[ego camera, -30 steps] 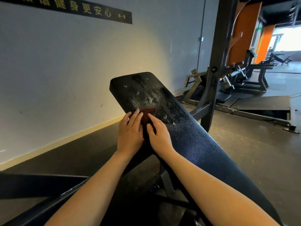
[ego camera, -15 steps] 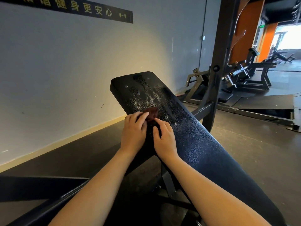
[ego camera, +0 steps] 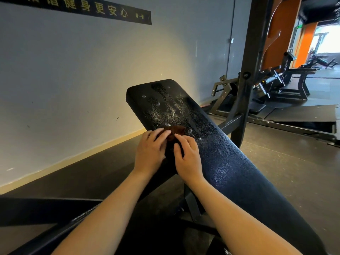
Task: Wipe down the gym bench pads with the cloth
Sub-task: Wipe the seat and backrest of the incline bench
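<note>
Head view: the left hand (ego camera: pixel 150 152) and right hand (ego camera: pixel 187 158) sit side by side on a small brown cloth (ego camera: pixel 174 130), each with bent fingers closed over its near edge, bunching it against the pad. The cloth lies about midway up the long black textured vinyl bench pad (ego camera: pixel 233 166), which slopes up and away from the camera. Beyond the cloth, the pad's upper end is speckled with wet droplets (ego camera: pixel 171 109). A black steel rack upright (ego camera: pixel 247 70) stands just right of the pad. To the left is a grey wall (ego camera: pixel 73 70) bearing a black banner with yellow characters (ego camera: pixel 95 9).
</note>
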